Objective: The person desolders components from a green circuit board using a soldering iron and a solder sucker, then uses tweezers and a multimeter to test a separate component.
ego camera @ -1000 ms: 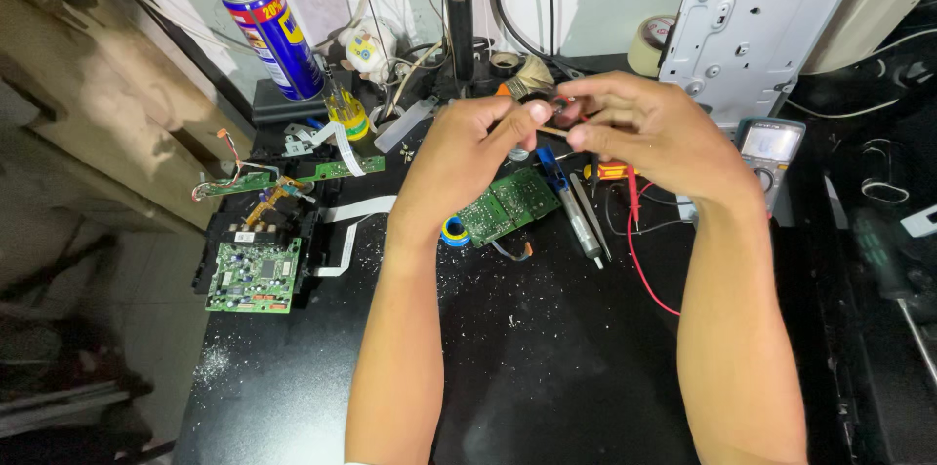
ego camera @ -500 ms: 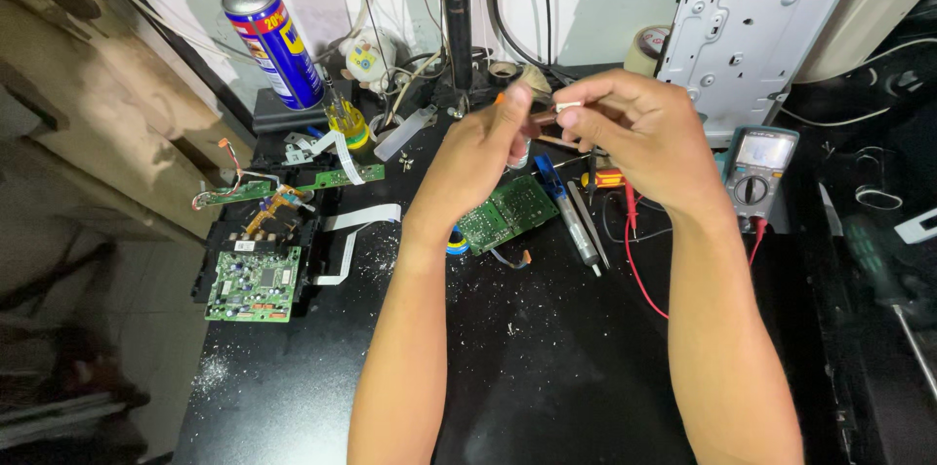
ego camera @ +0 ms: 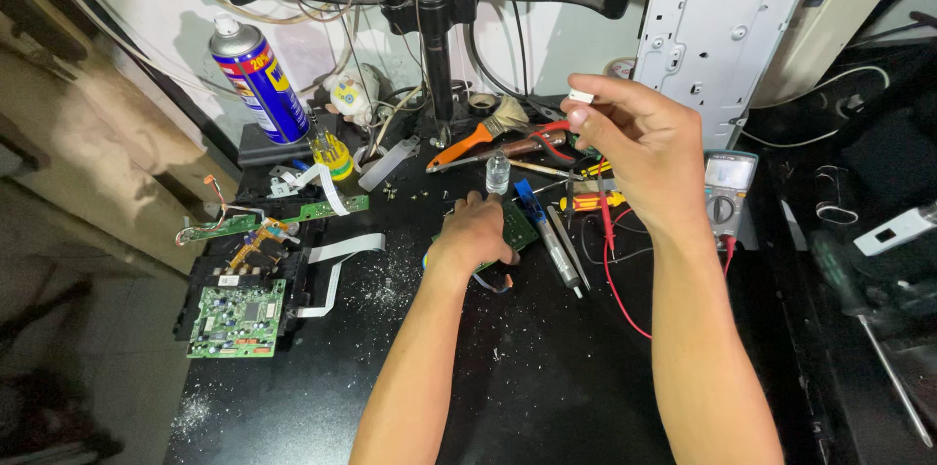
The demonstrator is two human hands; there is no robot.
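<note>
1. Small white rectangular plastic part (ego camera: pixel 582 96) pinched between thumb and fingertips of right hand (ego camera: pixel 639 148), held raised above the table (ego camera: pixel 547 377), in front of the grey perforated metal panel (ego camera: pixel 722 26).
2. Right hand mostly closed around that pinch, other fingers curled in; nothing else in it.
3. Left hand (ego camera: pixel 475 236) down on the table, fingers bent, pressing on the small green circuit board (ego camera: pixel 517 224); cannot tell if it grips the board or just rests on it.
4. Small clear glass bottle (ego camera: pixel 498 172) stands upright just behind the left hand.
5. Blue-handled soldering tool (ego camera: pixel 547 231) lies just right of the green board, red wire (ego camera: pixel 610 260) looping beside it.
6. Grey multimeter with round dial (ego camera: pixel 727 194) on the table, right of the right wrist.
7. Orange-handled brush (ego camera: pixel 478 136) lies near the black monitor stand pole (ego camera: pixel 436 55).
8. Blue and yellow spray can (ego camera: pixel 259 80) upright at back left, well apart from both hands.
9. Larger green circuit board on black frame (ego camera: pixel 239 317) at the left table edge, white flat ribbon cable (ego camera: pixel 337 260) beside it.
10. White debris specks scattered on the black table top.
</note>
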